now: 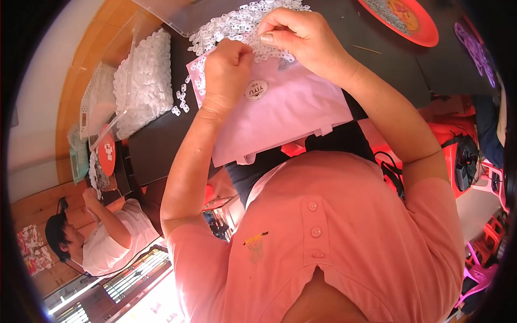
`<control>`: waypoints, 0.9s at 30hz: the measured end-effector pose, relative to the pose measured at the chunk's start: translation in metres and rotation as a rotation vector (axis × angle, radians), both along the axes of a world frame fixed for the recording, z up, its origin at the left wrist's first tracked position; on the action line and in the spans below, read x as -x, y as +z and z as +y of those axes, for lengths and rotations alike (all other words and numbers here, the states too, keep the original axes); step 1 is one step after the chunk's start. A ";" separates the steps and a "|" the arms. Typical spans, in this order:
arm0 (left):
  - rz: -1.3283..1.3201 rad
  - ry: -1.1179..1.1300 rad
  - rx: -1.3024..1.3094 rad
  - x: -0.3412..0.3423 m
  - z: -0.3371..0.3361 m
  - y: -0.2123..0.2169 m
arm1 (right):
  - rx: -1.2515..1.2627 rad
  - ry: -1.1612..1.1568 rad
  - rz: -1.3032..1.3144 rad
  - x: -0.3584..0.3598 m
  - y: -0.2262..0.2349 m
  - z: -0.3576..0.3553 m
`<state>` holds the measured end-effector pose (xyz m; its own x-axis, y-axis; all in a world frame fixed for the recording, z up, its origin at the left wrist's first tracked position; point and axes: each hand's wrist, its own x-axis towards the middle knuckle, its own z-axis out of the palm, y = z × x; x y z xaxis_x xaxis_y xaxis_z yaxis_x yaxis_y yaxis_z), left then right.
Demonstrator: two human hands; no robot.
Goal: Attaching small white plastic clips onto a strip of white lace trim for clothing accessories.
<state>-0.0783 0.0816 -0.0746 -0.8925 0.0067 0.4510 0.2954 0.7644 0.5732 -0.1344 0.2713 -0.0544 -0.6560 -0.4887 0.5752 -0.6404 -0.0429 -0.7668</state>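
Observation:
A heap of small white plastic pieces with dark holes (229,27) lies at the far side of the table, partly on a pink bag (280,113). My left hand (229,67) is closed just over the near left side of the heap, its fingertips curled out of sight. To its right, my right hand (307,40) pinches thumb and forefinger together above the pieces. Whatever either hand holds is too small or too hidden to make out. The two hands are apart. The bag extends from the heap over the table's near edge toward my lap.
At the left a clear bin (142,81) is full of white pieces. A red plate (409,24) with small grey metal bits stands at the far right, near a thin stick (367,49) and a purple bundle (474,54). Another person (116,231) works at the left.

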 end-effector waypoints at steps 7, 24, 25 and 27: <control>-0.132 0.036 0.128 -0.005 0.009 -0.002 | -0.028 0.036 -0.071 0.000 0.001 0.004; -0.289 0.017 -0.746 -0.009 0.020 0.023 | 0.006 0.027 -0.294 -0.003 0.003 0.004; -0.318 -0.014 -0.939 -0.009 0.020 0.028 | -0.001 0.028 -0.281 -0.005 0.006 0.004; -0.280 -0.041 -1.033 -0.010 0.022 0.030 | 0.054 0.084 -0.466 -0.007 0.009 0.003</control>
<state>-0.0681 0.1037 -0.0451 -0.9728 -0.2290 0.0344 0.0673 -0.1372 0.9883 -0.1275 0.2738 -0.0453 -0.8098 -0.5286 0.2547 -0.2210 -0.1274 -0.9669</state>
